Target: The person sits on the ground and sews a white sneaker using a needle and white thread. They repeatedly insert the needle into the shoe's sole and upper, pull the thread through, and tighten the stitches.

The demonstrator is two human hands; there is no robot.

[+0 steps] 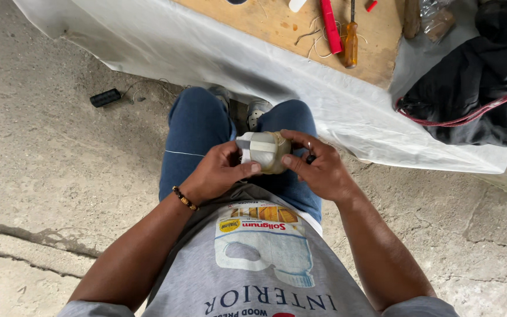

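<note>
rough concrete floor (42, 152), bare wooden board (277, 23), glossy white plastic sheet (218, 58)

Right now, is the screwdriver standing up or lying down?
Lying down. The screwdriver with the orange handle rests flat on the wooden board, beside a red tool, away from both hands.

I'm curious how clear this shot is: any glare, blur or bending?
Head view: soft, even daylight, faint shadows; the white plastic sheet shines a little; the wrapped bundle between left hand and right hand is sharp; the wide lens bends the edges.
</note>
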